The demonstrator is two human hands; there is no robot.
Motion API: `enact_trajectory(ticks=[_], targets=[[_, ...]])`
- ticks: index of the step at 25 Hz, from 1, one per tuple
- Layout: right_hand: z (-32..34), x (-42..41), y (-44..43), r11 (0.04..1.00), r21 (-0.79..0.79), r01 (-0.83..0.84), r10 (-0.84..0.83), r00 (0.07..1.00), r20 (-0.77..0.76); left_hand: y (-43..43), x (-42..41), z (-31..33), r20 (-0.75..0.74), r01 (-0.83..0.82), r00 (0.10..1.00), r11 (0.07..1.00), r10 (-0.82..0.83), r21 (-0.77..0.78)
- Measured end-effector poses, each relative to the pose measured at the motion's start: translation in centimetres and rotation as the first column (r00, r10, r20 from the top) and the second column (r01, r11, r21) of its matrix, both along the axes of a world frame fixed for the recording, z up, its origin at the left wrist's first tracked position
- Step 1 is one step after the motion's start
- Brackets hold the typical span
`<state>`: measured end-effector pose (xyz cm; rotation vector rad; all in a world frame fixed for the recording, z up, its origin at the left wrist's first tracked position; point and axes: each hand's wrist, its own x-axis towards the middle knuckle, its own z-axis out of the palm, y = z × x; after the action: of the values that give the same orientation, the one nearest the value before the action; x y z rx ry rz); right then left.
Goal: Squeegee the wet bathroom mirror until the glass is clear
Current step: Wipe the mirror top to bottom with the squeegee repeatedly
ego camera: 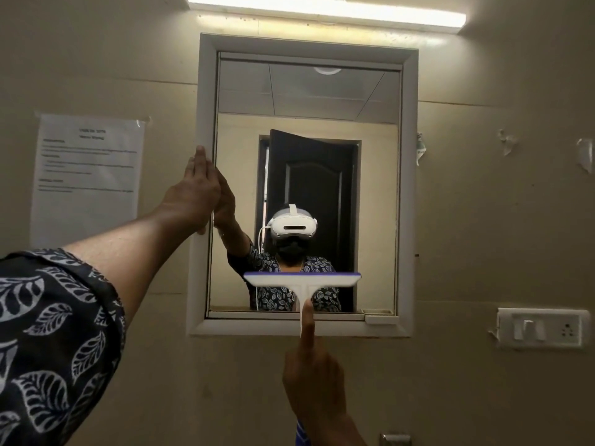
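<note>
A wall mirror (322, 107) in a white frame (409, 188) hangs straight ahead. Its glass reflects a person and a dark door. My left hand (196, 191) lies flat with straight fingers against the frame's left edge. A white squeegee (302, 281) with a purple blade strip sits level against the lower part of the glass. My right hand (314, 378) grips its handle from below, with the index finger stretched up along the handle.
A printed paper sheet (87, 178) is taped to the wall at the left. A switch and socket plate (544, 328) sits low on the right. A tube light (325, 9) runs above the mirror. Bits of torn tape (507, 141) stick to the right wall.
</note>
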<state>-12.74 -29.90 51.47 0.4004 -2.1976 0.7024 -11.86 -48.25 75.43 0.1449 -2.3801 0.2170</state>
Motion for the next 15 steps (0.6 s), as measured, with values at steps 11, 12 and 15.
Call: enact_trajectory(ticks=[11,12,15], targets=[[6.9,3.4,-0.4,0.995,-0.08,-0.063,0.06,0.997,-0.042,-0.4,-0.7,-0.1,-0.037,0.027,0.999,1.0,-0.027,0.004],[10.6,3.2,-0.4,0.987,-0.091,-0.13,0.114,0.98,-0.162,-0.4,-0.7,0.0,-0.036,0.034,0.999,0.999,-0.033,0.014],[23.5,2.9,-1.4,0.984,-0.046,-0.174,0.143,0.91,-0.389,-0.3,-0.6,0.0,-0.038,0.041,0.998,0.999,-0.04,0.022]])
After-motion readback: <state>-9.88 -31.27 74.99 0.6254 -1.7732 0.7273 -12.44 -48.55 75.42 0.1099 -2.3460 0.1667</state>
